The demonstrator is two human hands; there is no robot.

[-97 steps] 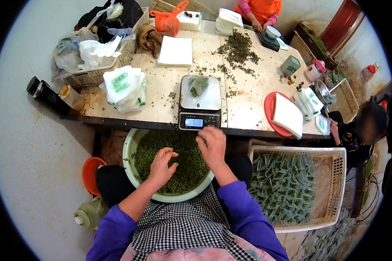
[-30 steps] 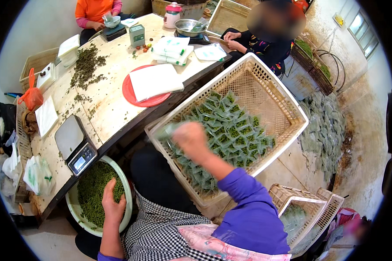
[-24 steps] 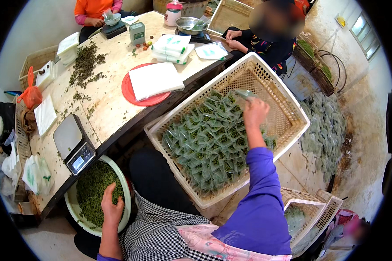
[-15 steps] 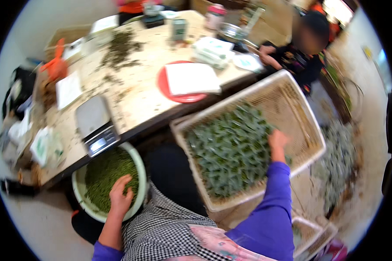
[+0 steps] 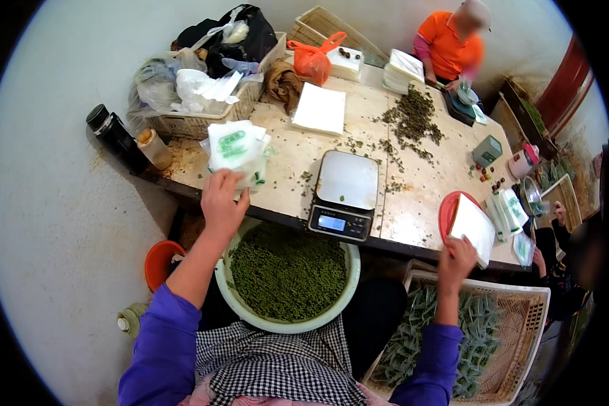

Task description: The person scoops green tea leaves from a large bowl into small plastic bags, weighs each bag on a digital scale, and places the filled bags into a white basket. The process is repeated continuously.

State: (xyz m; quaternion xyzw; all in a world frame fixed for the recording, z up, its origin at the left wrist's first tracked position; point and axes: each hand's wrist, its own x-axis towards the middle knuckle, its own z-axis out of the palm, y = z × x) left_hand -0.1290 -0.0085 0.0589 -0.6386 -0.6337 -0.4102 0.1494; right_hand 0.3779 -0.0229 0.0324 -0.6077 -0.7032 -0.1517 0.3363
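My left hand (image 5: 223, 206) reaches over the table's near edge. Its fingertips touch the lower edge of a pile of clear plastic bags with green print (image 5: 235, 147), and the thumb stands apart from the fingers. At the right, my right hand (image 5: 457, 260) has its bent fingers pinched at the near corner of a stack of white sheets (image 5: 472, 229), which lies on a red plate (image 5: 448, 210). Between my arms a pale green basin (image 5: 354, 284) holds small green pellet-like leaves (image 5: 287, 271). A digital scale (image 5: 347, 186) stands on the table beyond it, its pan bearing only a leaf bit.
A cream plastic crate (image 5: 531, 331) with rows of filled clear packets (image 5: 446, 325) sits at my right. On the table are dark leaves (image 5: 413, 118), more sheets (image 5: 319, 108) and a black flask (image 5: 115, 139). Two co-workers sit across and to the right.
The view has swung left. My left hand has gone from above the basin to the plastic bags. My right hand has left the packets in the crate for the white sheets.
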